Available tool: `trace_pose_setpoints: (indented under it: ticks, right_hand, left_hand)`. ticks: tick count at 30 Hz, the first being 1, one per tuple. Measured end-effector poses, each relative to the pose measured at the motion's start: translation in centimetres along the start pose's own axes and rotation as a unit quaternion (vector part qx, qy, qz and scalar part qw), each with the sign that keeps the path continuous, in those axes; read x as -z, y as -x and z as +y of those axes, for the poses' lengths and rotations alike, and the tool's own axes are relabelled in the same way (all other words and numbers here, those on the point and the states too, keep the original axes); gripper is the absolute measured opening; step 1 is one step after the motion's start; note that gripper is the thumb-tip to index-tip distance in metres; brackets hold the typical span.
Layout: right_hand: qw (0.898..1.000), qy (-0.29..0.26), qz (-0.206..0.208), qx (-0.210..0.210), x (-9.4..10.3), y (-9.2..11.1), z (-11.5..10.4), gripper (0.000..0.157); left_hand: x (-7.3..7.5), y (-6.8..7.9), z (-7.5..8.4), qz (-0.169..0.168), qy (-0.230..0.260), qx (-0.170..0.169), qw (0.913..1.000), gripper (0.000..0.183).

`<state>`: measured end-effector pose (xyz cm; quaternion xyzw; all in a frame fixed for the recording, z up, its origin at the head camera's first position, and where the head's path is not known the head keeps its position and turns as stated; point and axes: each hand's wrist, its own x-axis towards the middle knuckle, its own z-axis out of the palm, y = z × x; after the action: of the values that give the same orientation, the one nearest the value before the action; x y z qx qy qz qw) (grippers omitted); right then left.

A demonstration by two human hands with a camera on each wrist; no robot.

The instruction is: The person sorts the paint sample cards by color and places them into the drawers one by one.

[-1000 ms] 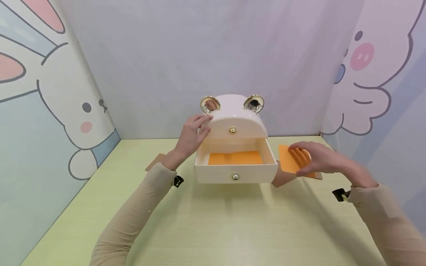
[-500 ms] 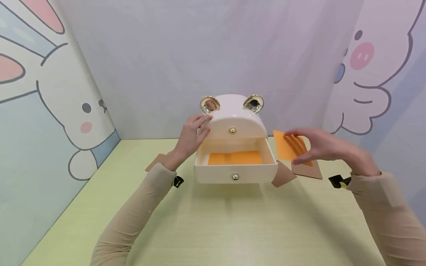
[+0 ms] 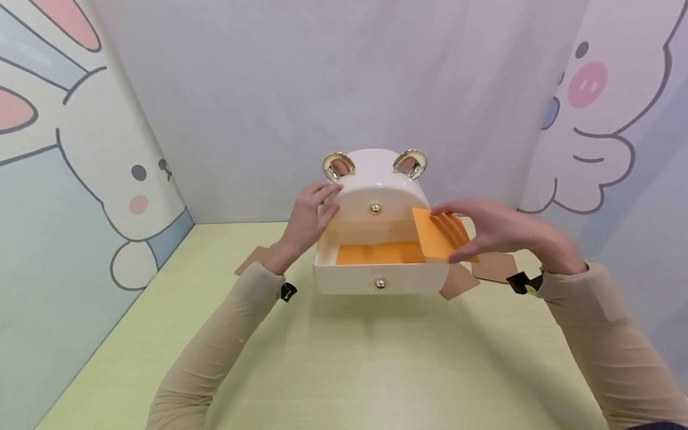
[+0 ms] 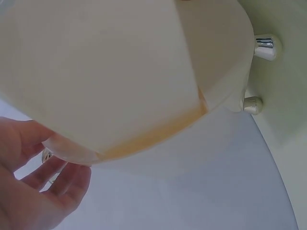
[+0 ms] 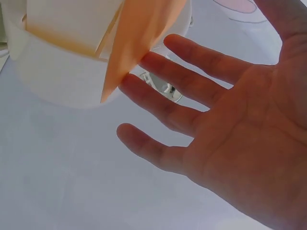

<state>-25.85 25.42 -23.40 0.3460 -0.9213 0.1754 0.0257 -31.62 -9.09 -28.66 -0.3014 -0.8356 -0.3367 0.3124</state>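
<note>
A white drawer box (image 3: 376, 191) with gold ear shapes stands on the table, its lower drawer (image 3: 349, 280) pulled out. Inside that drawer lies an orange sheet (image 3: 371, 253). My right hand (image 3: 500, 230) pinches a second orange card (image 3: 438, 233) between thumb and fingertips, tilted over the drawer's right edge. In the right wrist view the fingertips touch the card (image 5: 136, 38); the thumb's grip is cut off there. My left hand (image 3: 309, 221) holds the left side of the box's upper part; the left wrist view shows the fingers (image 4: 72, 187) against its rounded edge.
Brown cards lie on the table at the right, one beside the drawer (image 3: 459, 282) and another behind the right hand (image 3: 491, 266). A further brown card (image 3: 252, 260) is under the left wrist. Walls with cartoon animals stand on both sides.
My right hand has lifted the orange card off the brown card on the right and carried it left to the drawer's right edge. My left hand stays on the box.
</note>
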Motion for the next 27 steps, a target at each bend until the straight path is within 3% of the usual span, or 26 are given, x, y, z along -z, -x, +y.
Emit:
trace_pose_setpoints:
  ticks: [27]
  right_hand:
    - [0.997,0.029,-0.034,0.057,-0.8,-3.5,-2.2,0.067]
  left_hand:
    - [-0.1,0.1,0.1,0.005,-0.002,-0.008,1.0000,0.035]
